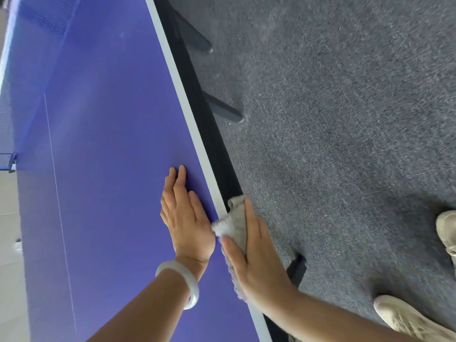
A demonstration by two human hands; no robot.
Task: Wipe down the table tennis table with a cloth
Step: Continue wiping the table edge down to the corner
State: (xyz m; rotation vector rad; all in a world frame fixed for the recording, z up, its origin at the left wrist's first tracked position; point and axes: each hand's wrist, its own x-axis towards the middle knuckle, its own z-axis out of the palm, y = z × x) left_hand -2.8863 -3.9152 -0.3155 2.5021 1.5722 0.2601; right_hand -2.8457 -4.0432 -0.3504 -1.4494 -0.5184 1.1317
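The blue table tennis table [106,149] fills the left half of the view, with a white stripe along its side edge [183,95]. My left hand [187,218] lies flat on the blue top near that edge, fingers straight, a pale bangle on the wrist. My right hand [256,253] holds a grey cloth [234,223] against the table's side edge, thumb on the cloth over the white stripe and fingers down the outer side. Part of the cloth is hidden under the palm.
Grey carpet [345,119] covers the floor to the right. Dark table legs [224,109] stick out from under the edge. My two light shoes [407,319] stand at the lower right. The net [9,161] shows at the far left.
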